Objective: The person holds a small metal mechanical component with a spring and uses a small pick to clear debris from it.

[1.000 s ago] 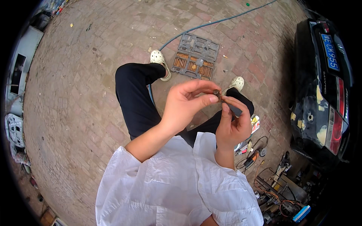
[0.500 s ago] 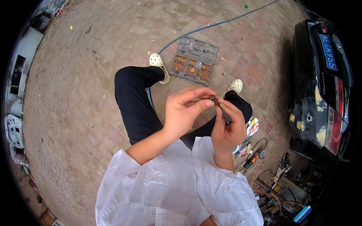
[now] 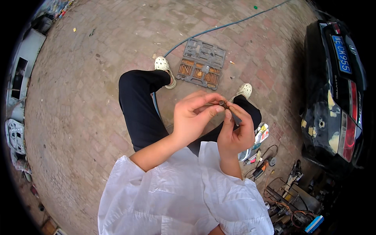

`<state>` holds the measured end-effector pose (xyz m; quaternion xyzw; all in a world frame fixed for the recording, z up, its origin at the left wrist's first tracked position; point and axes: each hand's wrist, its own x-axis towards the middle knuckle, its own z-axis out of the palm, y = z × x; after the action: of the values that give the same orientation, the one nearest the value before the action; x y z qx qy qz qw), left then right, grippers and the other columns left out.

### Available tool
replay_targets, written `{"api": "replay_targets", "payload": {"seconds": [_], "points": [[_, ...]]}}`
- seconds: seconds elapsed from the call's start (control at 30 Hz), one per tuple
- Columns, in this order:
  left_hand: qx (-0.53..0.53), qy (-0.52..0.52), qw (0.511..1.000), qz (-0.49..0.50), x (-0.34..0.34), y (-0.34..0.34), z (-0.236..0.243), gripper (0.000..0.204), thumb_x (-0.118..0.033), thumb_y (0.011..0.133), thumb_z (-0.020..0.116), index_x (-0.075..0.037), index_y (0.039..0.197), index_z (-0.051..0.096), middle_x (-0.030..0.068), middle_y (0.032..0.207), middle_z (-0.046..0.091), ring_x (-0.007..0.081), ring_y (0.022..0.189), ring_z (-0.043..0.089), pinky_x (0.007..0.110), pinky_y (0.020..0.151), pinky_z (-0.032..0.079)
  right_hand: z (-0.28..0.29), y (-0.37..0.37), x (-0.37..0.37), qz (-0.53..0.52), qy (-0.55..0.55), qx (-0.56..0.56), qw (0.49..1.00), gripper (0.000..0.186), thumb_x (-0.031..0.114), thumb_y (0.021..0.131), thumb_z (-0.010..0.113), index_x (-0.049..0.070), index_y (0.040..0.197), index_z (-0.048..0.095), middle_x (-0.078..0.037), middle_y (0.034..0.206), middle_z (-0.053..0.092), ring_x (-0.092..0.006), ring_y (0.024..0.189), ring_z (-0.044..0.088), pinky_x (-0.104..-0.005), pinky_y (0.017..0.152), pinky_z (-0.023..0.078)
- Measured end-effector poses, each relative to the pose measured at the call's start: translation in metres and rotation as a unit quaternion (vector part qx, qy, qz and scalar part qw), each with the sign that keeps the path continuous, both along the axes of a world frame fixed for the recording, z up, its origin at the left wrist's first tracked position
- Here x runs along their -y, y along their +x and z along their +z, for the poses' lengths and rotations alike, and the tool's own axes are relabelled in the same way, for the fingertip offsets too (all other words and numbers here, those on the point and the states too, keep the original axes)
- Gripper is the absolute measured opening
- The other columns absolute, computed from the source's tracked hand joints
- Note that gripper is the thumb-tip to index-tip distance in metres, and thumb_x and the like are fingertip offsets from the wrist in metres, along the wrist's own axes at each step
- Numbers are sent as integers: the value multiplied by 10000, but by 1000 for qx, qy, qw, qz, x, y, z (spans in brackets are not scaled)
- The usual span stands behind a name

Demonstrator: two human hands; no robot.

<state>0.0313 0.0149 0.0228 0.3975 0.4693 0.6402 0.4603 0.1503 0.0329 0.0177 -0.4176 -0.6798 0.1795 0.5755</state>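
Observation:
I am crouched over a brick pavement in black trousers and pale clogs. My left hand (image 3: 194, 117) and my right hand (image 3: 235, 131) meet in front of me, fingertips pinched together on a small dark metal part (image 3: 223, 104). A short dark shaft runs from that part down into my right palm. What exactly the part is stays too small to tell.
An open grey tool case (image 3: 203, 62) with rusty bits lies on the bricks beyond my feet. A blue hose (image 3: 219, 28) runs away behind it. A dark car's damaged rear (image 3: 335, 94) stands at right. Loose tools and cables (image 3: 270, 164) lie at my lower right.
My hands have drawn closer together, the right thumb now closing on the small part. The view has shifted slightly; hands stay in front of my knees.

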Motion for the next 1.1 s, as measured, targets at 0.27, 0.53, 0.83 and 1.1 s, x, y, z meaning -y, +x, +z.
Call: {"api": "replay_targets", "payload": {"seconds": [0.27,0.53,0.83,1.1], "points": [[23,-18,1000,0,-9,7,-11,236,30,821,668,32,1056,654,86,1000,678,143,922,636,266,818,516,-8,7,-8,-3,-7,21,1000,135,-26,762,721,-30,870,640,-153,887,698,-208,767,687,-252,670,526],[305,-81,938,-144,-22,8,-12,254,-39,896,600,11,1145,600,121,1063,659,197,1003,638,325,886,528,-7,16,-8,26,-139,-237,961,104,-45,838,643,-75,934,615,-197,992,673,-202,917,650,-283,821,512],[286,-90,946,-125,-21,11,-9,239,-39,900,591,2,1135,609,115,1074,658,191,1022,630,324,895,525,-13,22,-10,15,-90,-107,990,162,-77,759,682,-51,915,651,-178,985,683,-236,913,670,-295,815,513],[228,-73,966,-94,-19,14,-9,240,-8,878,610,13,1117,622,110,1064,663,174,1002,635,309,884,523,-15,23,-12,19,-65,-76,995,182,-66,737,708,-34,909,656,-164,968,691,-229,877,680,-287,780,524]]}}
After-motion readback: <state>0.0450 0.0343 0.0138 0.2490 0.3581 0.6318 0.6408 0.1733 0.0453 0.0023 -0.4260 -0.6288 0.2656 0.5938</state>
